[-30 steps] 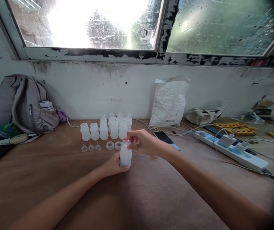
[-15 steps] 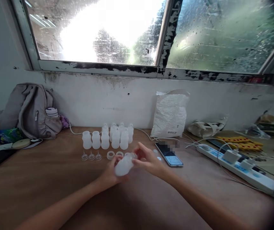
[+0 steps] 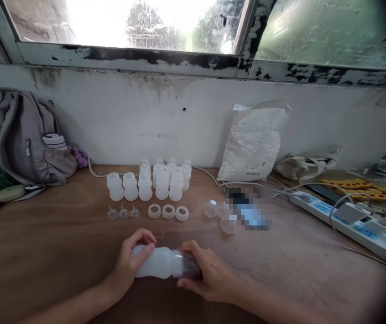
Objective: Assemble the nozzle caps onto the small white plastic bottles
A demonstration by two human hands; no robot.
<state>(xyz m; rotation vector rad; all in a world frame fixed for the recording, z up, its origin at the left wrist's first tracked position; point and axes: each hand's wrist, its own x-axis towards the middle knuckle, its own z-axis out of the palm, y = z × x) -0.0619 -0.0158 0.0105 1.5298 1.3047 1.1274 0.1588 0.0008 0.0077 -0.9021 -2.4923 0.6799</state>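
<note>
My left hand [image 3: 135, 261] is wrapped round the milky white body of a baby bottle [image 3: 162, 263], held lying on its side above the table. At its right end, my right hand [image 3: 206, 270] grips the clear cap [image 3: 190, 264] that sits over the bottle's top, against the ring. Just beyond the hands lie three clear teats [image 3: 123, 213] and three white screw rings [image 3: 168, 211]. Behind these stand several white bottles: two at the left, including one bottle [image 3: 115, 186], have open necks, while others, such as another bottle [image 3: 162, 185], carry teats.
Several clear caps [image 3: 209, 209] lie right of the rings, beside a blurred-out phone [image 3: 252, 213]. A white power strip [image 3: 348, 229] with plugs and cables runs along the right. A white plastic bag [image 3: 253, 144] leans on the wall; a grey backpack [image 3: 20, 135] sits at the left.
The bottle has come nearer and turned from a slant to level. My right hand has gone from the teat end to a clear cap over it. The view has tilted down.
</note>
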